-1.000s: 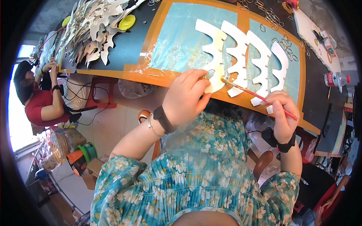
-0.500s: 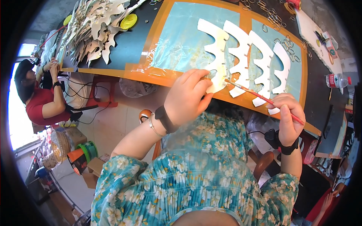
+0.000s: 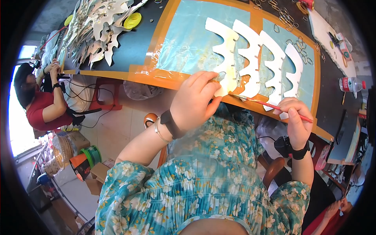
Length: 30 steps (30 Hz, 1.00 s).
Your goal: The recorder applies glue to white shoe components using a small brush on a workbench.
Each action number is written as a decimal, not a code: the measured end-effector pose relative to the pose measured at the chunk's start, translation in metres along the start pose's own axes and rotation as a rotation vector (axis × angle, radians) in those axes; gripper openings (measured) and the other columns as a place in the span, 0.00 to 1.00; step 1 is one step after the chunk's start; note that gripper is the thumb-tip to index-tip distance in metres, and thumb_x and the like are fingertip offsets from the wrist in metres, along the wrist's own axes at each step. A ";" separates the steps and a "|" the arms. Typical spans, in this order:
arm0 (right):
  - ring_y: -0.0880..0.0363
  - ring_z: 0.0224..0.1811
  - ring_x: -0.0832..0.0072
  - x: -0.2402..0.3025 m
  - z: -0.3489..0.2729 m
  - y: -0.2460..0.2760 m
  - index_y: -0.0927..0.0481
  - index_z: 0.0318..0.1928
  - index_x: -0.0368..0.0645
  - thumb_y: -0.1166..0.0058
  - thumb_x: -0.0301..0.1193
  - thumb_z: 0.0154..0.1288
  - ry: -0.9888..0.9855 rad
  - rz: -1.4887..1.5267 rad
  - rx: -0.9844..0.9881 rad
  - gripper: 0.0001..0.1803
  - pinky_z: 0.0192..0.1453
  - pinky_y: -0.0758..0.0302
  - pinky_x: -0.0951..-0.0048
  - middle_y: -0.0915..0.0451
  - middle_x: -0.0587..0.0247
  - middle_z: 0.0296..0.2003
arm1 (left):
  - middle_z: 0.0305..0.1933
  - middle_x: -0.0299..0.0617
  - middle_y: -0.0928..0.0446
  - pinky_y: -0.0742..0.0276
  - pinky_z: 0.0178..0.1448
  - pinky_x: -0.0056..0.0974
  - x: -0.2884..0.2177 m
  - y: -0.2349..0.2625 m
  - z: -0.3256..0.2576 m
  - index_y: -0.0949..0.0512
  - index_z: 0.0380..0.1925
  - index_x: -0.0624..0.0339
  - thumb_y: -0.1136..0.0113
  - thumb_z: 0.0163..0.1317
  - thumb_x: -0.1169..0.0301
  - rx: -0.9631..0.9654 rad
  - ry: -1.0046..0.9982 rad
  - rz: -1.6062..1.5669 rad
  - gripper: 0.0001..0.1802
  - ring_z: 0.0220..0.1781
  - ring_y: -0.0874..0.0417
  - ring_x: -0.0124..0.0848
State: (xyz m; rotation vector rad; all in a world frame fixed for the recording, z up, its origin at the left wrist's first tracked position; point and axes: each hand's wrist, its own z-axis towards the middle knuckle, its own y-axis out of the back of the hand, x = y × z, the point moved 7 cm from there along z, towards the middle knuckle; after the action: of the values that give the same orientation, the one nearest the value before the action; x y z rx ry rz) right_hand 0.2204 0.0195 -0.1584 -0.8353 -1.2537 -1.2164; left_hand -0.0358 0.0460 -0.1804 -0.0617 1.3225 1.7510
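Observation:
Four curved white strips with scalloped left edges lie side by side near the table's front edge. My left hand (image 3: 194, 100) is closed at the lower end of the leftmost scalloped strip (image 3: 226, 51), fingertips and thumb against its left side. That strip looks yellowish and wet along its right edge. My right hand (image 3: 297, 119) grips a thin red paintbrush (image 3: 270, 105). Its tip points left and touches or hovers just by the strip's bottom end; I cannot tell which. The other strips (image 3: 250, 39) lie untouched to the right.
Blue sheeting (image 3: 192, 35) framed by orange tape covers the table. A pile of jagged pale cutouts (image 3: 103, 23) and a yellow lid (image 3: 132, 21) sit at far left. Metal rings (image 3: 288, 19) lie at the back right, near a bottle (image 3: 350, 84). A person in red (image 3: 45, 105) works at left.
The brush tip has moved down from the leftmost strip's right edge to its bottom end. My right hand has shifted slightly left; my left hand keeps its place.

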 end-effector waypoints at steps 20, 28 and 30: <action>0.17 0.44 0.71 -0.014 0.008 0.002 0.22 0.43 0.34 0.54 0.30 0.78 -0.050 0.079 -0.078 0.11 0.54 0.24 0.69 0.17 0.54 0.39 | 0.56 0.53 0.23 0.25 0.62 0.49 0.001 -0.001 -0.001 0.23 0.44 0.63 0.30 0.55 0.75 0.009 -0.004 -0.009 0.17 0.57 0.22 0.52; 0.18 0.42 0.70 -0.030 -0.001 0.006 0.23 0.43 0.35 0.54 0.32 0.78 -0.168 0.217 -0.139 0.12 0.54 0.25 0.67 0.18 0.54 0.37 | 0.56 0.52 0.23 0.26 0.63 0.49 0.001 -0.001 -0.001 0.23 0.44 0.63 0.30 0.55 0.75 0.006 0.003 -0.016 0.17 0.57 0.22 0.52; 0.18 0.42 0.70 -0.031 -0.001 0.005 0.23 0.43 0.35 0.54 0.32 0.78 -0.176 0.243 -0.140 0.12 0.53 0.24 0.68 0.18 0.55 0.37 | 0.56 0.53 0.23 0.26 0.63 0.49 0.001 -0.001 -0.001 0.23 0.44 0.63 0.30 0.55 0.75 0.007 0.002 -0.019 0.17 0.57 0.22 0.52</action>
State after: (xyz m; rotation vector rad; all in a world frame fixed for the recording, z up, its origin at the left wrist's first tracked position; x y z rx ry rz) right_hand 0.2289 0.0266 -0.1881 -1.1839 -1.1757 -1.0601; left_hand -0.0365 0.0456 -0.1822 -0.0716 1.3249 1.7308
